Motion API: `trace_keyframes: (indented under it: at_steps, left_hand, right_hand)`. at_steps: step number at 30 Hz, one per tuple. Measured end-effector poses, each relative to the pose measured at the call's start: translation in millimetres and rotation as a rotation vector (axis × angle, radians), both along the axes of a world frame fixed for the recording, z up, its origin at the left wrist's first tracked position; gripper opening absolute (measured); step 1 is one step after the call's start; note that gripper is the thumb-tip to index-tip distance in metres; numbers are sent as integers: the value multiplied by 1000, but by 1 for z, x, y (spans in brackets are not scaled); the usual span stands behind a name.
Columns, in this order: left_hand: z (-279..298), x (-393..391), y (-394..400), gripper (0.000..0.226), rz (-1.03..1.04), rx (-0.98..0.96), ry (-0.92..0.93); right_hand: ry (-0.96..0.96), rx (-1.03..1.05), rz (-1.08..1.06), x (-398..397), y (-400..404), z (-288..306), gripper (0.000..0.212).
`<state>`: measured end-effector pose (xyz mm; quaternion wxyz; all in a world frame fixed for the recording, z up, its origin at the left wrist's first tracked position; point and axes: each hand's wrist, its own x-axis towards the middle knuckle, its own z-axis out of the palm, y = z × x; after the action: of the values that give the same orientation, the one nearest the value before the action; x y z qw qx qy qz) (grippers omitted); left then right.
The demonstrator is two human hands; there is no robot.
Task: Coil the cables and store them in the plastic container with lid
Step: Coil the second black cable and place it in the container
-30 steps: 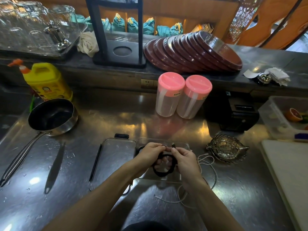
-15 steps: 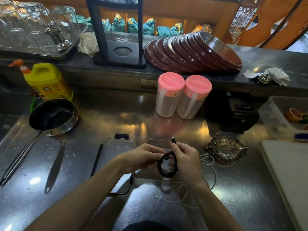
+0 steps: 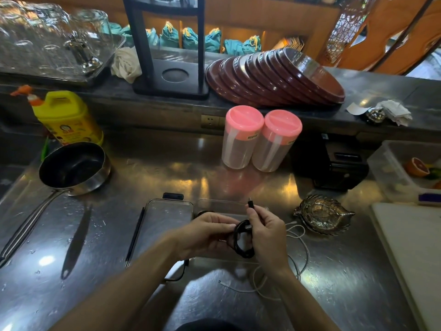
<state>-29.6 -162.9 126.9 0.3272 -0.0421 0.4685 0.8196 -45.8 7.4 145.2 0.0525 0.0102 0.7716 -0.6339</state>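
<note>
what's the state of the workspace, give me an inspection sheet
surface: steel counter, wet spots at left.
job's things: clear container open under the hands; its lid lies flat beside it.
clutter: saucepan, yellow bottle, two pink-lidded jars, metal leaf dish.
grippers: left hand and right hand both hold the black cable.
cables: black one coiled, plug end up; white cable loose on the counter.
surroundings: stacked brown plates and glasses on the back shelf.
</note>
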Motion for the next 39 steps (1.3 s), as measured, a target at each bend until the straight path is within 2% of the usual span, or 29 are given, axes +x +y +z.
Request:
trace_keyframes:
  at_steps: [2, 3, 6, 10, 14, 16, 18, 22, 27, 31, 39]
  left_hand:
    - [6, 1, 4, 26, 53, 21, -90]
    - [8, 2, 5, 23, 49, -26, -70]
    - [9, 6, 9, 24, 14, -392, 175]
    - [11, 8, 21, 35, 129, -890, 492]
    - [5, 11, 25, 21, 252, -1058, 754]
    - [2, 13, 28, 19, 300, -1050, 774]
    - [0, 12, 30, 14, 393, -960, 718]
    - [9, 5, 30, 19, 621, -631, 462]
    - [0, -4, 25, 23, 790, -512, 186]
    - [-9, -9, 22, 16, 702, -544, 137]
    - [-20, -5, 25, 27, 597, -591, 94]
  right_hand:
    - [17, 18, 1, -2, 2, -2, 22]
    - [29, 32, 13, -3, 3, -4, 22]
    - [63, 92, 44, -3, 2, -9, 24]
    - [69, 124, 74, -3, 0, -6, 26]
    - [68, 115, 93, -4, -1, -3, 26]
    - [71, 131, 82, -6, -1, -6, 28]
    - [76, 148, 75, -7, -1, -8, 29]
    - [51, 50, 108, -2, -3, -8, 27]
    - [48, 68, 179, 1, -7, -20, 23]
    - [66, 76, 207, 10, -12, -19, 31]
    - [-12, 109, 129, 6, -9, -37, 19]
